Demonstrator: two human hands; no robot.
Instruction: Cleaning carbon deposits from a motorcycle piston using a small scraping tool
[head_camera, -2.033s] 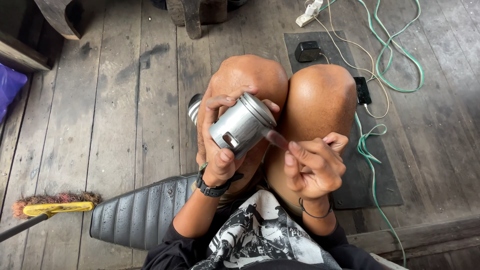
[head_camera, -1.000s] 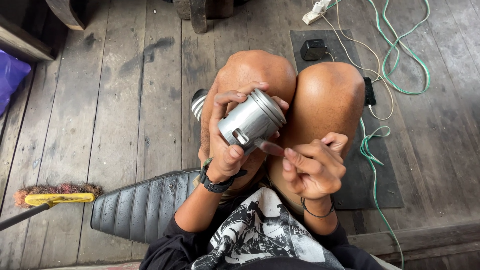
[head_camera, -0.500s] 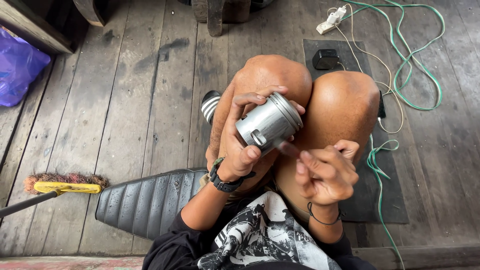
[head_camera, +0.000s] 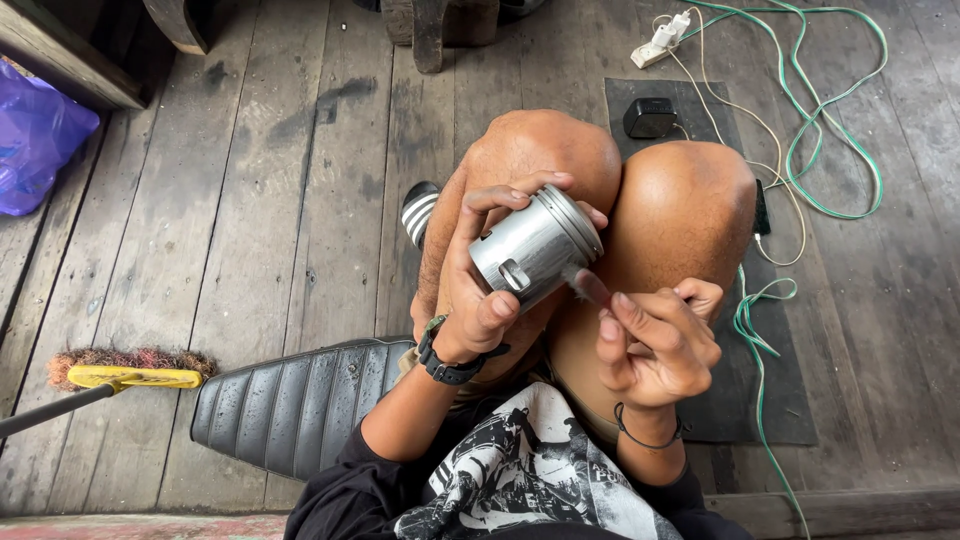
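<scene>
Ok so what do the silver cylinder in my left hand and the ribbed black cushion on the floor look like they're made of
The silver cylinder, gripped in the left hand, looks like bare metal, likely aluminium: a dull satin grey with bright highlights and machined grooves round its rim. The ribbed black cushion looks like vinyl or leather: a faint sheen runs along its stitched, padded ribs. The pictures cannot settle which.

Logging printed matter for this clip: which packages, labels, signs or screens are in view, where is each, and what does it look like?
Purple plastic bag: far left on the plank floor, crumpled, glossy, no label visible.
Shirt graphic: bottom centre on the person's black shirt, black-and-white print.
Dark flat device: on the black mat beside the right knee, mostly hidden; whether it is a screen is unclear.
No signs or labelled packages show; the metal piston in the left hand looks unmarked.
</scene>
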